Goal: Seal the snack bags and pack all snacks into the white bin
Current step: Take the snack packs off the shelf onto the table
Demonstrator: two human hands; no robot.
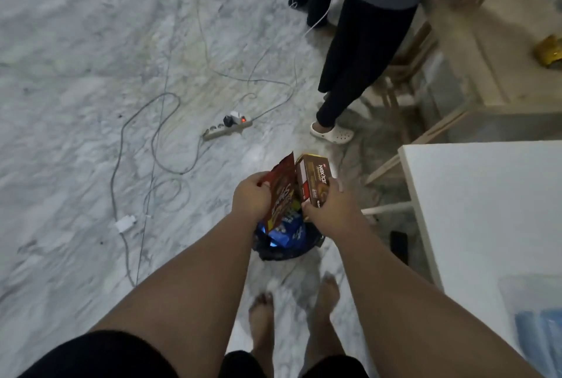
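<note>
Red snack bag [281, 192]: a glossy red packet with yellow and white lettering is held upright over the floor [76, 73], near the middle of the view. Its top edge points far and looks flattened; whether it is sealed cannot be told.
Brown box [313, 178]: a brown carton printed "Nextar", with a white and red end panel, is held just right of the red bag, touching it or nearly so.
Left hand [251, 196]: the red bag is grasped at its left edge, with the fingers [258, 180] curled round it.
Right hand [330, 206]: the brown box is grasped from its near right side, the fingers wrapped over its face and edge.
Dark container [267, 253]: a black bag or bin is seen on the floor directly below both hands. Which of the two it is cannot be told.
Contents: blue packets [292, 231] with white print are seen inside the dark container, and the lower end of the red bag reaches down to them.
Desk [486, 210]: a white top is seen at the right, with a blurred translucent item [535, 317] showing blue at its near end.
Floor items: a power strip [226, 131] with a lit red switch lies far of the hands, grey cables [152, 146] are looped to the left, and a white charger [125, 223] lies left of them.
Bare feet [261, 313]: these are seen near the container.
Second person [365, 43]: dark trousers and a pale clog are seen at the far right.
</note>
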